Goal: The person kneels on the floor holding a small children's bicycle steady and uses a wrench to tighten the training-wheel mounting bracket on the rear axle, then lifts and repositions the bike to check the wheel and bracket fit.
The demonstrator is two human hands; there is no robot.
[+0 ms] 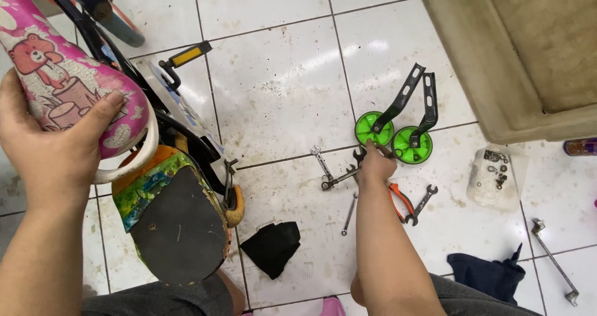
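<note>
Wrench (341,178) partly hidden under right hand (375,164); grip unclear.

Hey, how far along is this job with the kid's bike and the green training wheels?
Done: both green training wheels with black brackets lie off the bike on the white tiled floor. In hand: left hand grips the pink saddle; right hand reaches among the steel wrenches. Left: cannot tell.
</note>
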